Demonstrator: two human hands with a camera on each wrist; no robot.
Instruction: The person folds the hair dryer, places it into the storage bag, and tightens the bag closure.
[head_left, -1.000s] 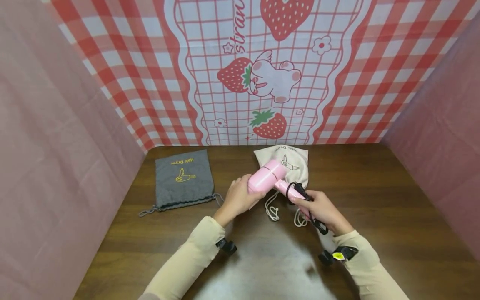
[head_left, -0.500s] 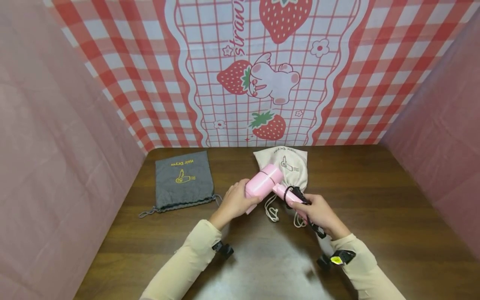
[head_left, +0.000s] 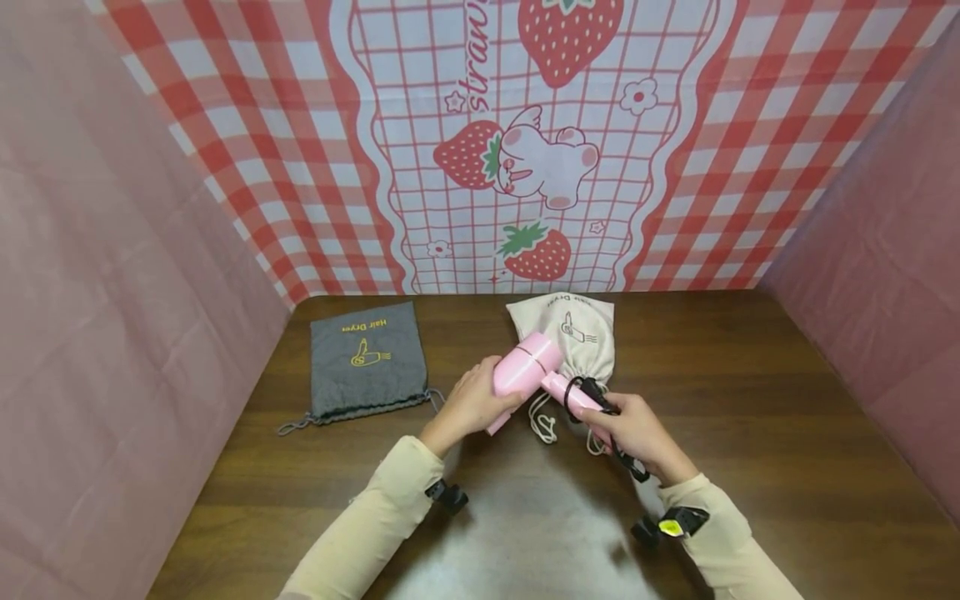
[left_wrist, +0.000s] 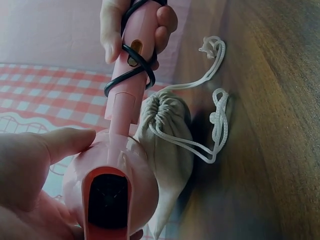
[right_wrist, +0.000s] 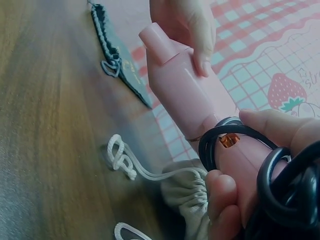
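A pink hair dryer (head_left: 517, 371) is held up over the table between both hands. My left hand (head_left: 474, 400) grips the dryer's rounded body, thumb along its side in the left wrist view. Around the handle (right_wrist: 240, 162) are the fingers of my right hand (head_left: 633, 432). A black cord (right_wrist: 232, 127) is looped about that handle, with more of it bunched at the right palm. Just behind the dryer lies a cream drawstring pouch (head_left: 592, 333) printed with a hair dryer, its lower left part hidden by the dryer. Its white drawstrings (left_wrist: 217, 120) trail on the table.
A flat grey drawstring bag (head_left: 367, 362) with yellow hair-dryer print lies on the left of the wooden table (head_left: 750, 400). A red-checked strawberry cloth (head_left: 525, 150) hangs along the back edge. Pink curtains (head_left: 892, 242) stand at both sides.
Both hands have drawn the hair dryer slightly toward the body and to the left, and it tilts a little more. The two bags stay where they were.
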